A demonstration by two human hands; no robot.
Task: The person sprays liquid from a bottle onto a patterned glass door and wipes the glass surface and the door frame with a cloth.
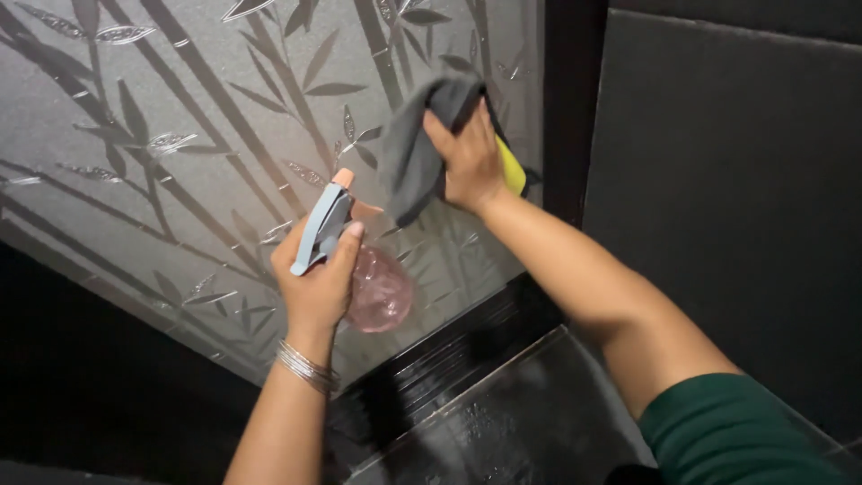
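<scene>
Sleeve: dark green sleeve [718,431] at lower right, covering the right upper arm.
Ledge: glossy black ledge [503,422] below the arms, running along the foot of the glass.
Bangles: thin silver bangles [307,366] on the left wrist.
Left hand: left hand [319,274] closed around the neck of the bottle; one finger lies over the grey-blue trigger.
Bottle: spray bottle [377,289] with a clear pink rounded body and an orange nozzle tip; held just in front of the glass, nozzle toward it, lower left of the cloth.
Right hand: right hand [469,162] flat, fingers spread, pressing the cloth against the glass.
Cloth: grey cloth [415,148] bunched under and left of the right hand, touching the glass; a yellow part [512,169] shows at the right edge of the hand.
Glass: frosted glass panel [162,135] with a bamboo stem-and-leaf pattern, filling the upper left.
Frame: dark upright frame [567,99] just right of the glass.
Wall: black panelled wall [727,180] at far right.
</scene>
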